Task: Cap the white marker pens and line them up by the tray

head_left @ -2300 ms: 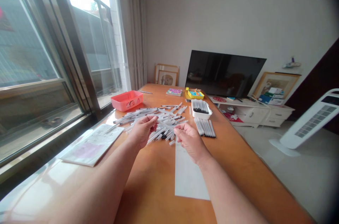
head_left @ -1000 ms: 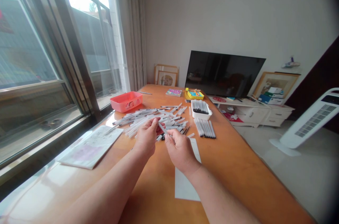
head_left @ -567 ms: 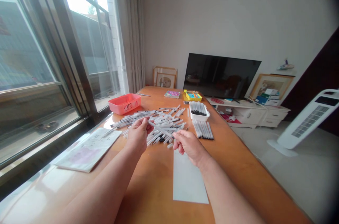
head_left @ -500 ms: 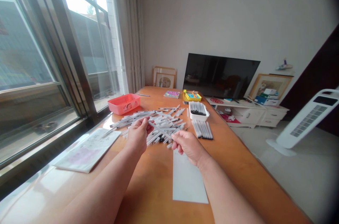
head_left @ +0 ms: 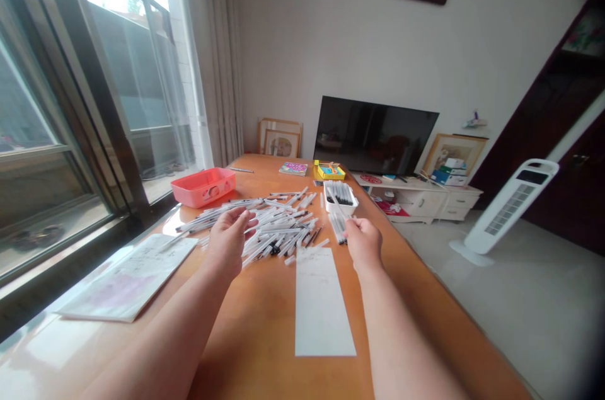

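Note:
My right hand (head_left: pixel 365 241) is closed on a pen (head_left: pixel 335 202) with a pale barrel, which slants up and left above a row of pens (head_left: pixel 337 228). Just beyond it stands a white box (head_left: pixel 350 206) holding more pens with black ends. Over the left side of a loose heap of pale pens (head_left: pixel 278 227) is my left hand (head_left: pixel 231 237), its fingers apart and nothing seen in them. A white paper sheet (head_left: pixel 324 312) lies between my forearms. My right hand hides part of the row.
A red plastic basket (head_left: pixel 204 188) stands left of the heap, behind a booklet (head_left: pixel 127 280). Toward the far end of the wooden table (head_left: pixel 255 324) are a yellow box (head_left: pixel 329 171), a colourful book (head_left: pixel 293 168) and a single pen (head_left: pixel 242 170). A window runs along the left.
My right hand has moved right with the pen, from the heap to over the row. My left hand has let go of the pen and opened. The view has turned slightly right.

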The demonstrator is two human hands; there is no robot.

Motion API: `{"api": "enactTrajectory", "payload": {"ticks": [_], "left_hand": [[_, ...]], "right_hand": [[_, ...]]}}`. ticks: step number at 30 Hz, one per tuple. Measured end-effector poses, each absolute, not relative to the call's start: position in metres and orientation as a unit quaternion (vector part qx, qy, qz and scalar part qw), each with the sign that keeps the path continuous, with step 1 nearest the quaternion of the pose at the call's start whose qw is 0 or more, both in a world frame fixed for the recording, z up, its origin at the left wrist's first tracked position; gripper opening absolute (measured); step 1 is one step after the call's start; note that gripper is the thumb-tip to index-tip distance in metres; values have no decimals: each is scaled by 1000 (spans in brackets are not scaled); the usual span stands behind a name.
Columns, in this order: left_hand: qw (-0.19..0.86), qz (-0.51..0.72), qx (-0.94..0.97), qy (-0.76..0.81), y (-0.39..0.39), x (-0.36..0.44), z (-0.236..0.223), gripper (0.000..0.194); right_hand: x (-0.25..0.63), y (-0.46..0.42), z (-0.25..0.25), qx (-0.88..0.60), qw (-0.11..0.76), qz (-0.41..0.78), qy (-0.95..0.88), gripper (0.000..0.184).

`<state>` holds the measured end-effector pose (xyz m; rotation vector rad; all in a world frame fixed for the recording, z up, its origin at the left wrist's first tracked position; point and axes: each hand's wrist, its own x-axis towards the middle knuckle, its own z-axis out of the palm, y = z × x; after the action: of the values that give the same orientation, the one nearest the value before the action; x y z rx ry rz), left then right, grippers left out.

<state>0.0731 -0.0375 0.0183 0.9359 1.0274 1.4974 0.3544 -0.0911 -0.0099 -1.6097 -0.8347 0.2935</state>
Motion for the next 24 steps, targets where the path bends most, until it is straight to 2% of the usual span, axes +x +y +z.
{"api": "enactTrajectory", "payload": {"ticks": [3, 7, 14, 20, 24], "left_hand": [[520, 614, 396, 443, -37, 72, 19, 36], [518, 610, 400, 447, -37, 71, 19, 38], [519, 605, 402, 450, -37, 70, 20, 42], [520, 588, 407, 468, -35, 70, 19, 44], [512, 579, 419, 477, -35, 70, 18, 43]], "right_hand": [[376, -93, -13, -787, 519, 54, -330, 27], [384, -99, -9, -838, 431, 35, -333, 27], [381, -97, -12, -855, 393, 52, -335, 23], [376, -92, -5, -887, 311, 107, -323, 18], [371, -93, 2, -876, 322, 129, -336, 21]]}}
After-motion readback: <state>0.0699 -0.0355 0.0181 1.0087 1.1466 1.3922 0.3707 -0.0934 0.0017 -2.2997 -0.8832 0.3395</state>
